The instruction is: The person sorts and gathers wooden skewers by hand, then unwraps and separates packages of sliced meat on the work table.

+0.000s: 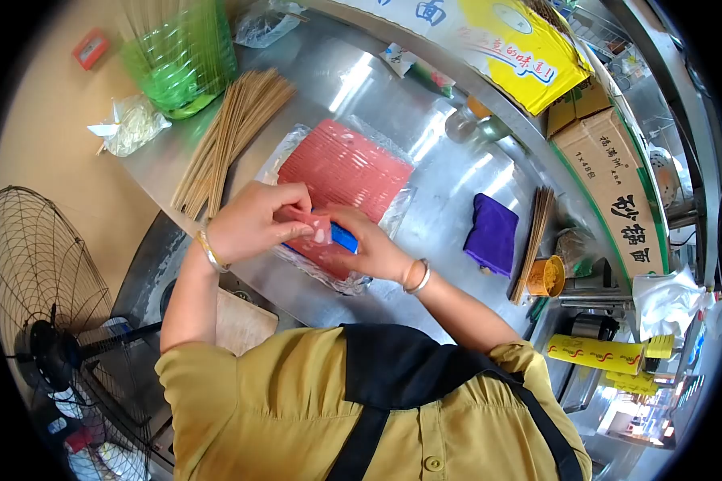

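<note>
Pink piece (321,231) pinched in left hand (257,220); right hand (375,247) grips blue object (344,239); counter (437,200) extends past slab (346,167) edges.

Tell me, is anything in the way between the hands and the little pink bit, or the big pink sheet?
Nothing I can see blocks the left hand: its fingers pinch the little pink bit. The right hand holds a blue thing, which sits between it and part of the big pink sheet.

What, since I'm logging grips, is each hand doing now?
Left hand: closed, pinching a thin pink piece.
Right hand: closed around a blue object, partly hidden by the fingers.
</note>
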{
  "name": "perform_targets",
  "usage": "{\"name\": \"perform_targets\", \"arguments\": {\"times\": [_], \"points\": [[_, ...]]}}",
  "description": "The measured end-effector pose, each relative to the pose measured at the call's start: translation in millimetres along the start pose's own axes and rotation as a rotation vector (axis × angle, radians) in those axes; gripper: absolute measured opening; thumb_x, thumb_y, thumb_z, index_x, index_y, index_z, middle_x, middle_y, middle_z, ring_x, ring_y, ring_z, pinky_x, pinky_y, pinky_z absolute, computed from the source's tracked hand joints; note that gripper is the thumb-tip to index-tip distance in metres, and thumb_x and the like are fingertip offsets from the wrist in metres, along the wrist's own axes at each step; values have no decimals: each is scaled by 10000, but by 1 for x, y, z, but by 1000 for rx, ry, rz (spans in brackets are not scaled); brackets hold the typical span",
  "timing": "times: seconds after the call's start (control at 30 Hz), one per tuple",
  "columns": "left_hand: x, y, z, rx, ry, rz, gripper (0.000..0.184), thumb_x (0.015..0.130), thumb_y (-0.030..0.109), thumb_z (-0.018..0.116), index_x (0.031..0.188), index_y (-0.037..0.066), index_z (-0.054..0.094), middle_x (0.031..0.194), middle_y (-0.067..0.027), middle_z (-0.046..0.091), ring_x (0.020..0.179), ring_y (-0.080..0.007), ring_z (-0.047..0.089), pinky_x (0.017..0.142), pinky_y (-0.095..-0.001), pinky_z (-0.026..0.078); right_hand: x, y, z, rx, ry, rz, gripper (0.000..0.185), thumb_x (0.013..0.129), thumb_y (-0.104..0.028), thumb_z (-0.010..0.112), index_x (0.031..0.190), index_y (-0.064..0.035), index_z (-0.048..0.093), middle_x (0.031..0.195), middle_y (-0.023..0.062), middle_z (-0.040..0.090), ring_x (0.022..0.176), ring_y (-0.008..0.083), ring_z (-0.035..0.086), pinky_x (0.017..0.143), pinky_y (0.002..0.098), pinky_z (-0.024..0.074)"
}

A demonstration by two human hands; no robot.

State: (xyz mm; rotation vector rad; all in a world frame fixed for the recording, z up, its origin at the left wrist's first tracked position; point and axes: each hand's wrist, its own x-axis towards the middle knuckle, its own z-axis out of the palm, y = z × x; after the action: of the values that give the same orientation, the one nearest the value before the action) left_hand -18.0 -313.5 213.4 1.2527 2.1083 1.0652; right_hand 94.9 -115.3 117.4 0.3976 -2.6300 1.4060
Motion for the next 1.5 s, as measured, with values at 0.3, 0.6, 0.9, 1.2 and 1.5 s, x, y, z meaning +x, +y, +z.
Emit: {"name": "perform_targets", "arguments": {"times": [0.3, 0.6, 0.9, 1.2, 1.5], "points": [[-30, -8, -10, -730, 16, -83, 140, 827, 31, 624, 917, 15, 518, 836, -18, 611, 803, -72, 593, 710, -211, 477, 27, -34, 4, 557, -205, 111, 593, 736, -167, 744, 1241, -41, 460, 1079, 41, 542, 1036, 119, 484, 915, 252, 386], [-29, -52, -5, -685, 246, -186, 147, 845, 95, 623, 969, 31, 579, 860, -21, 631, 751, -69, 589, 661, -203, 491, 12, -2, 18, 704, -333, 261, 418, 780, -172, 717, 1100, 19, 527, 805, 16, 581, 751, 103, 540, 662, 245, 450], [-28, -176, 66, -347, 454, -477, 114, 789, 108, 671, 845, 14, 637, 729, -23, 638, 621, -67, 558, 547, -208, 443, -24, 40, 42, 111, -167, 493, 173, 782, -143, 688, 796, -16, 572, 674, 33, 560, 644, 88, 529, 560, 264, 429], [-16, -169, 74, 61, 623, -402, 166, 712, 96, 716, 830, 22, 627, 674, -117, 610, 605, -203, 590, 591, -297, 465, -23, 27, 29, 19, -137, 650, 272, 750, -258, 672, 854, -18, 600, 738, 194, 607, 703, 350, 602, 617, 408, 455], [-19, -191, 79, -117, 737, -434, 141, 726, 80, 713, 807, 23, 612, 636, -65, 573, 547, -149, 519, 529, -279, 435, -32, 34, 39, -167, -181, 464, 311, 766, -314, 637, 815, -14, 572, 755, 194, 612, 737, 368, 598, 656, 431, 461]]}}
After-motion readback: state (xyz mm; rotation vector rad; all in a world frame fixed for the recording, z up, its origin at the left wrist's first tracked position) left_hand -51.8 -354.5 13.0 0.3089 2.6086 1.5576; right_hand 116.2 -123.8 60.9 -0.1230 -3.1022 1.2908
